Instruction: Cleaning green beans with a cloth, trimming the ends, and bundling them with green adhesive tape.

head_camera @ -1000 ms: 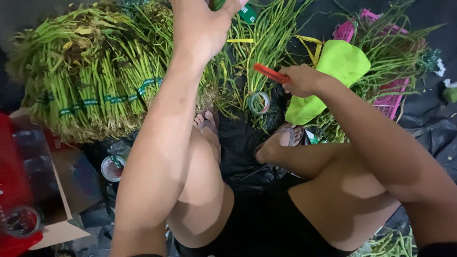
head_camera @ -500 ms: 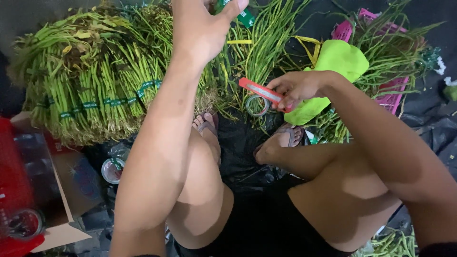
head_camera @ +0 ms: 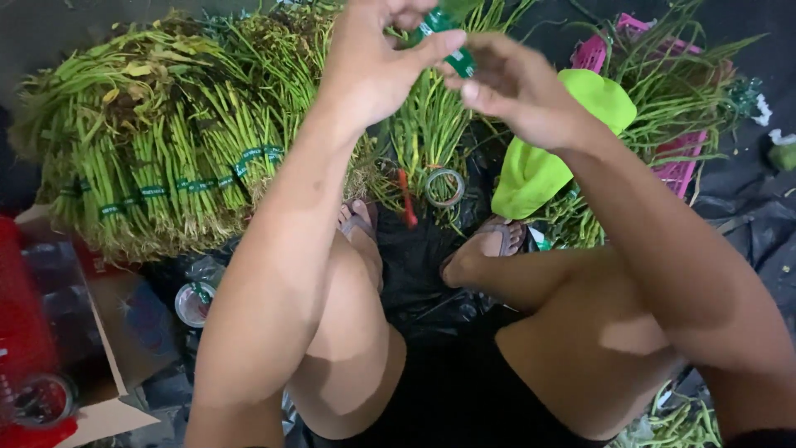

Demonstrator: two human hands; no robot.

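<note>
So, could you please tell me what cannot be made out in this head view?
- Green-taped bundle: its upper part runs off the top edge, and the left hand and right hand cover much of it.
- Red tool on the ground: too small to tell its kind.
- Lettering on the tape bands: blurred.

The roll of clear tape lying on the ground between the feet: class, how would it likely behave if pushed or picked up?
The roll of tape lies flat on its side, so a push would probably slide it, not roll it. It is a thin hollow ring, so likely light. Set on edge, it would probably roll away among the green stems.
</note>
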